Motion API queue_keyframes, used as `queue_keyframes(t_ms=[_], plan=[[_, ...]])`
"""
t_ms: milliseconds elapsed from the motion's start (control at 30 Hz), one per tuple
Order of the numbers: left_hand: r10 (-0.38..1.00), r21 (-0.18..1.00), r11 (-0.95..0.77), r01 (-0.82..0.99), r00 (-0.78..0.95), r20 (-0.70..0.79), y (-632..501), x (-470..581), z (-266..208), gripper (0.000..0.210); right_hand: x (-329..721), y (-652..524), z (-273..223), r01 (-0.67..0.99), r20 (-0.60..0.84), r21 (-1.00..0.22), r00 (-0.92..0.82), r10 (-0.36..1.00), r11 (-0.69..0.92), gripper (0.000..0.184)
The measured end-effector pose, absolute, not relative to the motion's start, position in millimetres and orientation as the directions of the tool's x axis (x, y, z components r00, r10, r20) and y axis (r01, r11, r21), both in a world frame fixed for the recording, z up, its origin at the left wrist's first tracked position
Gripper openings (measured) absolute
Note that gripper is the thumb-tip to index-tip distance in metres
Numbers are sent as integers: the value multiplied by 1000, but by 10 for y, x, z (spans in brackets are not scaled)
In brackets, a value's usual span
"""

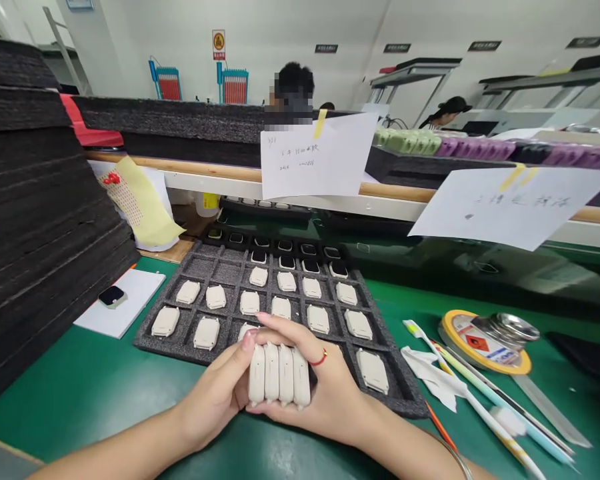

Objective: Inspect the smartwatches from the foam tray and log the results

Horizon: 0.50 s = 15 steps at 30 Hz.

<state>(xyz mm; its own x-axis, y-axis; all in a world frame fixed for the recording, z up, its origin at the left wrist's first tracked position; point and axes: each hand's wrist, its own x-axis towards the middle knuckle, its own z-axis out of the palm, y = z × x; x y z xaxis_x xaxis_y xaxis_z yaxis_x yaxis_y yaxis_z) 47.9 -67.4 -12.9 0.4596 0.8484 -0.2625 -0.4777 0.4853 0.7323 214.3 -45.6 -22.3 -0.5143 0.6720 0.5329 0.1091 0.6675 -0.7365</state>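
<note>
Several cream watch cases [280, 377] stand side by side on edge in a short row between my two hands. My right hand [337, 390] wraps round the row from the right and below, its fingers curled along it. From the left, my left hand [220, 390] presses its thumb near the upper corner; its other fingers are mostly hidden. Just beyond my hands lies a black foam tray [199, 268] divided into compartments. Cream watch cases [319, 319] sit in many of these, while a few at the back left hold nothing. My hands hide part of the tray's near edge.
Dark foam trays [30, 200] are stacked high at the left. A dark-faced watch [112, 296] lies on white paper [137, 293]. To the right are a tape roll [447, 333], a metal dispenser [513, 327] and toothbrushes [500, 433]. A shelf [220, 181] spans the back; people sit beyond.
</note>
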Motion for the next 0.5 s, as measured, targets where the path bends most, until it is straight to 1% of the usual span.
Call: queue_keyframes(t_ms=[100,167,233,300,367,500], plan=[[854,768,455,-450,466,-233,-680,470,-153,51,2138,-459,-222,115,533,-732,-518,669,672,95],[865,812,410,-416,460,-201,-691,451,-167,51,2136,-463,-214,112,534,-730,-522,665,674,95],[874,868,354,-348,453,-175,-701,429,-168,49,2139,-468,-204,109,530,-734,-525,666,670,94],[868,905,329,-269,465,-177,-705,413,-153,52,2147,-473,-195,96,527,-740,-534,661,666,92],[849,917,334,-218,492,-193,-708,405,-133,56,2155,-477,-191,71,525,-752,-537,660,656,92],[824,923,342,-173,527,-207,-722,413,-109,60,2159,-479,-201,43,512,-787,-512,690,616,94]])
